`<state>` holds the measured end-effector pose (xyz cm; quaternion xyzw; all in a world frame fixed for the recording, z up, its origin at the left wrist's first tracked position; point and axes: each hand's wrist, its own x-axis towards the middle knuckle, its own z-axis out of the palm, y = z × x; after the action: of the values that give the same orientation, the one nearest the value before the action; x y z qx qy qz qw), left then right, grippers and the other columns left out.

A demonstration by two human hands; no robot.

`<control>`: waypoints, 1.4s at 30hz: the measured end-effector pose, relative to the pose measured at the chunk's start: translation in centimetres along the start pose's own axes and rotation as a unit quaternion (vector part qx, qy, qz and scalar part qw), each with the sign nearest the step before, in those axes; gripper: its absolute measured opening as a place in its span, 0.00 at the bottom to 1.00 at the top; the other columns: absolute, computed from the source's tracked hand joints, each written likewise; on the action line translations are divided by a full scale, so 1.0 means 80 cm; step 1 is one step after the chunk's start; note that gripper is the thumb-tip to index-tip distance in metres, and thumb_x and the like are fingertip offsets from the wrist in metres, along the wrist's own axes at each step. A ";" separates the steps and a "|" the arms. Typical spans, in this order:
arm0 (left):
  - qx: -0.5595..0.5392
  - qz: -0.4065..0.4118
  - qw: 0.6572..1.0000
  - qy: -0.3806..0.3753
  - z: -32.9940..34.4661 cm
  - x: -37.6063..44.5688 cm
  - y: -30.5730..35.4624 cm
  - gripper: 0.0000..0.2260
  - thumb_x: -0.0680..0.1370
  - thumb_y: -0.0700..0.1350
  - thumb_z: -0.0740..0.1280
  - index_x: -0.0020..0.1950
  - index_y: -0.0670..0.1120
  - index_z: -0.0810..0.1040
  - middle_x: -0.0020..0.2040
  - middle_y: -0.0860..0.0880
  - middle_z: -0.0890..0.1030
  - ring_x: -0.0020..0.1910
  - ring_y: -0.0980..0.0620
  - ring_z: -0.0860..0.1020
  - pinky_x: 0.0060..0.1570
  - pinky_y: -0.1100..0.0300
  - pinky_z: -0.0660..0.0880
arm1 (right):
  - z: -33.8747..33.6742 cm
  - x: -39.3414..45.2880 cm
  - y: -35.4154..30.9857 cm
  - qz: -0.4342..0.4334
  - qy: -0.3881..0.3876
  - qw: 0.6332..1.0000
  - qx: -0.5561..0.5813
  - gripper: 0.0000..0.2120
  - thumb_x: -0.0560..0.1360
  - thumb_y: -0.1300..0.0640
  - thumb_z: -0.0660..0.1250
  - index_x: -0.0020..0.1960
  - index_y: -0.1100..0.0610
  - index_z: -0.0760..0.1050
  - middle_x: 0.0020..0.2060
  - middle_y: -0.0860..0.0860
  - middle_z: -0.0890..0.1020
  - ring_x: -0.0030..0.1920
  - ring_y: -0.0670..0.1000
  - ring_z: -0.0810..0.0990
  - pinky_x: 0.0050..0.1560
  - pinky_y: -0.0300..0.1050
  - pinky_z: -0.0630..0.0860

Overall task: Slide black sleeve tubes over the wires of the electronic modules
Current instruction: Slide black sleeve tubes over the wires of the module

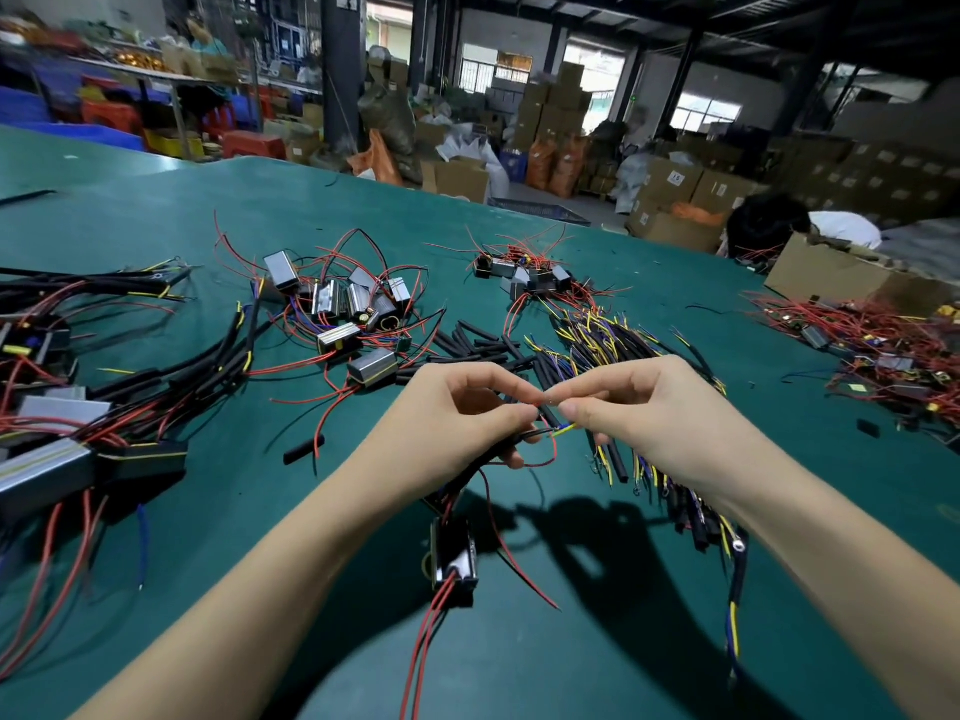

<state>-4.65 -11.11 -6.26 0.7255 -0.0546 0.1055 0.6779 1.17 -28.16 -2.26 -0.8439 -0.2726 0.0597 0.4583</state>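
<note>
Green mat: the table (156,210) carries everything; work sits near its near edge, centre.
Left pile: sleeved modules (62,407) lie at the table's left edge, tubes already on, so treat these as done.
Bare stock: unsleeved modules (343,314) heap mid-table, left of centre, red leads loose.
Tube supply: loose black sleeve tubes (478,340) lie just beyond your hands, toward the far edge.
Left hand: your left hand (457,423) pinches the wire bundle (563,428) close to its tips; fingers curled round it. Grip near the ends so the strands stay together.
Module in hand: the held module (454,558) hangs below the left hand above the near edge, red leads trailing. Let it hang, don't drag it.
Right hand: your right hand (639,407) has thumb and forefinger pinched at the bundle's tip, seemingly on a tube; the tube itself is mostly hidden, cannot tell how far it is on.
Tip: judge this as the threading start. Line up yellow and blue ends flush, feed all at once, twist lightly if one snags.
Right pile: sleeved wire sets (623,345) fan out beyond and under your right hand.
Far right: more modules (883,356) at the table's right edge.
</note>
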 end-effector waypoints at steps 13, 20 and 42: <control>0.021 -0.005 0.998 0.050 -0.001 -0.001 -0.001 0.05 0.75 0.35 0.69 0.43 0.44 0.82 0.34 0.50 0.83 0.26 0.53 0.79 0.32 0.69 0.73 | 0.012 -0.002 -0.003 -0.020 0.031 0.997 0.065 0.10 0.74 0.63 0.70 0.54 0.57 0.74 0.32 0.45 0.81 0.31 0.45 0.74 0.37 0.39 0.72; 0.008 0.014 1.000 0.017 0.001 -0.002 0.002 0.05 0.75 0.36 0.69 0.42 0.45 0.83 0.35 0.51 0.83 0.28 0.55 0.79 0.34 0.69 0.73 | 0.008 -0.001 -0.003 0.004 -0.017 0.998 0.064 0.06 0.73 0.62 0.71 0.49 0.57 0.78 0.32 0.48 0.82 0.29 0.44 0.74 0.38 0.41 0.70; -0.004 -0.160 0.987 -0.018 -0.010 0.005 0.004 0.06 0.72 0.46 0.72 0.38 0.44 0.82 0.26 0.52 0.78 0.27 0.57 0.74 0.34 0.66 0.70 | 0.030 -0.015 -0.004 -0.313 0.084 0.893 -0.312 0.03 0.68 0.62 0.67 0.37 0.56 0.74 0.33 0.42 0.75 0.33 0.49 0.67 0.45 0.48 0.65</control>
<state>-4.39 -10.33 -5.85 0.7238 0.0501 -0.0175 0.6880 -0.84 -26.85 -3.57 -0.8161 -0.4881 -0.2462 0.1873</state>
